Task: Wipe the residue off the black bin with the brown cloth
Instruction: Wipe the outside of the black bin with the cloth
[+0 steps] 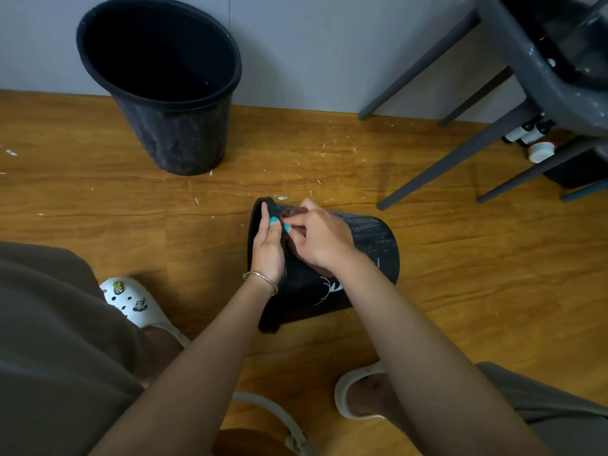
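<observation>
Black bin (371,245) lies on its side on the wooden floor (131,218), mouth turned toward your left hand (268,248), base pointing away to your right. Your left hand grips the rim (268,205): thumb outside, the other fingers (263,212) curled over the lip into the opening, closed firmly on it. Just beside those fingers, your right hand (320,236) sits on the bin's upper wall, its fingers bunched tight and pinched on a fold of the brown cloth (294,213); only a small dark-brown patch shows past the fingertips and beneath the palm, pressed to the plastic right behind the rim. Pale streaky residue covers the wall beyond your right knuckles, toward the base. A white scratchy mark (329,289) shows on the side under your right wrist. A thin bracelet (261,279) circles your left wrist. Well beyond both sets of fingers, a second black bin (171,126) stands upright against the grey wall, mouth open. White flecks (329,149) litter the floor between it and your fingertips. Grey chair legs (460,153) slant in at far right. A white clog (135,302) sits near your left forearm.
</observation>
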`<state>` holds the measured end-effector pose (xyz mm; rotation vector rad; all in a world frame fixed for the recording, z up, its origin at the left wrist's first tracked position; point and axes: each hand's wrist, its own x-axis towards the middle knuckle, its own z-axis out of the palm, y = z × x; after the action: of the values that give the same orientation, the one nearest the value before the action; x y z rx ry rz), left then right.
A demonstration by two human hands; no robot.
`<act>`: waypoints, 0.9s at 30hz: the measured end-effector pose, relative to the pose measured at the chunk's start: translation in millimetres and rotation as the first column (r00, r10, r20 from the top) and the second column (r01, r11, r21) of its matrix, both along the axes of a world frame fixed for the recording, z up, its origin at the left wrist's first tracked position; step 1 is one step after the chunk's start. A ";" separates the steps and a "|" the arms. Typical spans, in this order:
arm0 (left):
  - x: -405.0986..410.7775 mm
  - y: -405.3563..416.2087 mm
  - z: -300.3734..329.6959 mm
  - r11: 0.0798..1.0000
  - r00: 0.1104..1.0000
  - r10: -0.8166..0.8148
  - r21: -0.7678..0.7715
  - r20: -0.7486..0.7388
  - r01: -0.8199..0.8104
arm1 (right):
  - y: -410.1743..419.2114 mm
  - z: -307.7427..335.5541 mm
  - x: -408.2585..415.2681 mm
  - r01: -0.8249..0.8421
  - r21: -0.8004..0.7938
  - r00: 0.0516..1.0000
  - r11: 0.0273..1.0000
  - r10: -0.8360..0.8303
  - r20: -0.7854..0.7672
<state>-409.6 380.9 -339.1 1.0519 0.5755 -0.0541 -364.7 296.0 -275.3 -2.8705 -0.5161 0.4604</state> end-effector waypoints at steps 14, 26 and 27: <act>-9.3 -6.0 -5.9 1.000 1.000 0.001 0.012 0.016 -0.001 | -22.8 4.2 4.1 -0.165 -0.002 0.985 0.986 0.165 -0.049; 0.7 1.6 -5.1 0.999 0.999 -0.035 0.013 0.014 0.035 | -45.4 -7.8 -50.9 -0.267 -0.014 0.963 0.964 0.268 0.034; -0.6 1.4 -3.9 0.999 0.999 -0.034 0.011 0.016 0.034 | -45.3 -7.3 -46.8 -0.260 -0.015 0.965 0.965 0.261 0.033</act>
<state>-410.2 382.2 -343.0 1.0721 0.5433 -0.0724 -411.4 250.7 -282.6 -2.8352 -0.9067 0.4539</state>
